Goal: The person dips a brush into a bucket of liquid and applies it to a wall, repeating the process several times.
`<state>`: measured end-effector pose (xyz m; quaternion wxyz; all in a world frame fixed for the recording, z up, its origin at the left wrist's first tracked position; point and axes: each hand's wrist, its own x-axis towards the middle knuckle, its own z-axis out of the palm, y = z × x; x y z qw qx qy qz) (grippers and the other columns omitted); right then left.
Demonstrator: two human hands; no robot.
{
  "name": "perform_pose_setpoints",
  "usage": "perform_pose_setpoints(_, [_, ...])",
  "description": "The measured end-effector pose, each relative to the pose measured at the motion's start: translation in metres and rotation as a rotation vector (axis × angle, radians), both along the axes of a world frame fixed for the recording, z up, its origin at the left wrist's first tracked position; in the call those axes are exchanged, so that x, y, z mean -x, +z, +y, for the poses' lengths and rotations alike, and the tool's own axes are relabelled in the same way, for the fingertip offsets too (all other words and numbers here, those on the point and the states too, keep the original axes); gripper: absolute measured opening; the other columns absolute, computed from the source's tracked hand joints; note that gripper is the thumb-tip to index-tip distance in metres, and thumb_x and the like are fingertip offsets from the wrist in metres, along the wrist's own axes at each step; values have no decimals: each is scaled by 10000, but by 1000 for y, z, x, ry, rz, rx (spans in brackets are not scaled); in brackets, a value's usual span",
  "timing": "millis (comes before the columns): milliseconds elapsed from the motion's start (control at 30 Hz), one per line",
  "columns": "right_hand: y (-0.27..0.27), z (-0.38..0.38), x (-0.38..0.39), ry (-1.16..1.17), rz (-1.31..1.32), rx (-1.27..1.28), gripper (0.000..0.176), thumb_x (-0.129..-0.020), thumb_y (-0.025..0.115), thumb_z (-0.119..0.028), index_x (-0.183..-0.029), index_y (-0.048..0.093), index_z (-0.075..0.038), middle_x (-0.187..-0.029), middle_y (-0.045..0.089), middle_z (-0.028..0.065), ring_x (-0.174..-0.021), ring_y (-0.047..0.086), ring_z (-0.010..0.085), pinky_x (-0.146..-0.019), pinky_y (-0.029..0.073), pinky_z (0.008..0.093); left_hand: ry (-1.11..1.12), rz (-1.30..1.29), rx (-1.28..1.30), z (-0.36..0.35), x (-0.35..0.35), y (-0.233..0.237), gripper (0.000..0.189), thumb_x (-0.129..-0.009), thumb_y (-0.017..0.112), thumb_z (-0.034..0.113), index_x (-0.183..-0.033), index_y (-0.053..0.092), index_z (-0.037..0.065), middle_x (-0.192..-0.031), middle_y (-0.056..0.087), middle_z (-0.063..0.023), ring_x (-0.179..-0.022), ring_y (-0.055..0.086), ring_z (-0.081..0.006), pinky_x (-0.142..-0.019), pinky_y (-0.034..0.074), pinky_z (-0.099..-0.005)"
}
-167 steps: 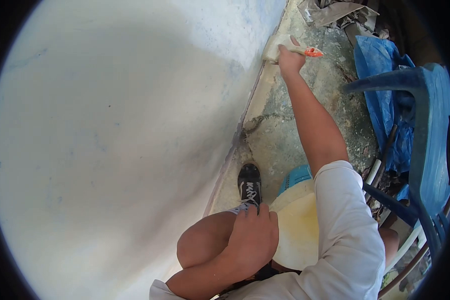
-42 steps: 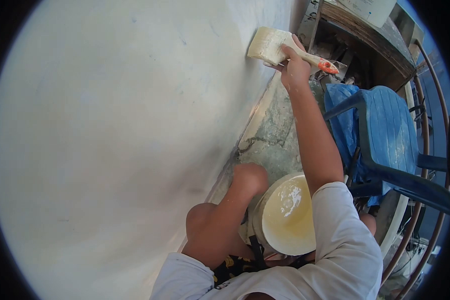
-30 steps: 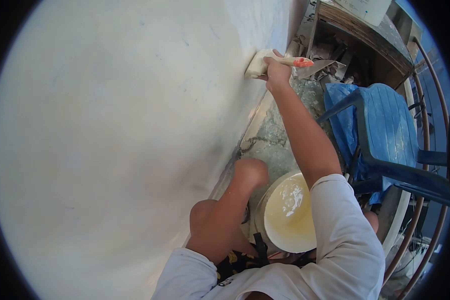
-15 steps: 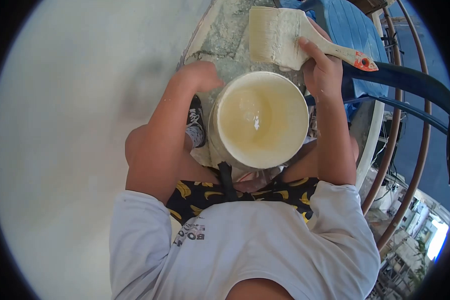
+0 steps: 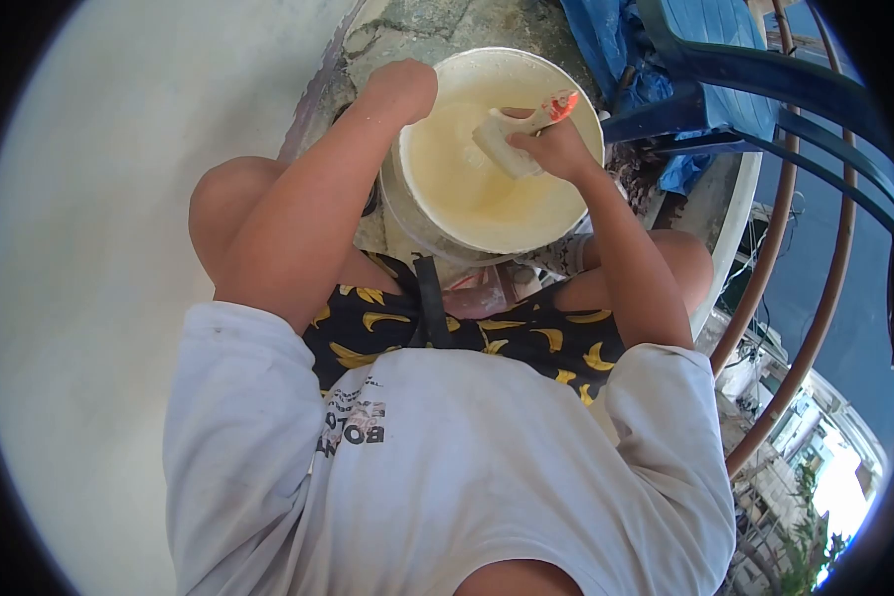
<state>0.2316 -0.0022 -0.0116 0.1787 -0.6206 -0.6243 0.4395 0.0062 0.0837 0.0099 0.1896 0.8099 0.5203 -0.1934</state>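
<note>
My right hand (image 5: 556,149) is closed round the handle of a wide paintbrush (image 5: 508,142), held inside the bucket with its orange-marked handle end pointing up. The brush head is pale and coated, low over the cream paint (image 5: 457,169). The round white bucket (image 5: 594,117) stands between my legs, its inner wall smeared with the same cream colour. At the bucket's left rim, my left hand (image 5: 404,89) is curled into a closed grip, its fingertips partly hidden.
A pale smooth wall (image 5: 89,248) rises close on my left. To the right stands a blue plastic chair (image 5: 705,109) beside a blue tarp (image 5: 601,40). Brown metal rails (image 5: 800,358) run past it at the edge. Rough concrete floor (image 5: 387,40) lies beyond the bucket.
My right hand has brought the paintbrush down from beyond the bucket into it. My left hand has come to the rim. The bucket sits higher in view.
</note>
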Motion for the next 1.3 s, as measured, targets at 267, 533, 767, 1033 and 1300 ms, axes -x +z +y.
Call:
perform_pose_setpoints(267, [-71,9,13,313,-331,234,368,-697,711,-102,-1056,689,-185,-920,677,87,-816,629,237,-771,481,329,-36,-126,-42,-11,-6,23,154,-711,586,12,-836,671,-18,-876,665,-196,-817,655,-335,-681,528,-418])
perform_pose_setpoints(533, [-154,-11,-10,343,-338,376,363,-656,725,-43,-999,702,-159,-939,679,82,-878,630,224,-807,484,318,-107,-112,-9,-23,-17,41,156,-721,585,38,-840,687,37,-859,677,-142,-809,665,-284,-673,535,-392])
perform_pose_setpoints(767, [-169,-29,-19,79,-147,497,366,-655,715,-7,-1000,704,-127,-929,683,59,-880,625,175,-815,479,295,-123,-201,-69,-28,-14,33,149,-736,550,18,-821,672,22,-831,671,-158,-790,663,-310,-658,537,-408])
perform_pose_setpoints(1033, [-193,-38,-18,91,-90,408,369,-655,708,3,-1001,706,-123,-935,687,56,-863,625,167,-803,483,289,-151,-166,-78,-30,-16,36,138,-729,547,23,-789,671,7,-810,666,-172,-761,660,-324,-635,535,-410])
perform_pose_setpoints(1300, [-197,-43,-13,109,-107,457,358,-646,726,-38,-990,710,-136,-910,687,61,-838,629,171,-781,489,296,-171,-170,-91,-29,-19,34,131,-723,549,21,-774,667,-5,-800,661,-182,-746,659,-330,-630,536,-412])
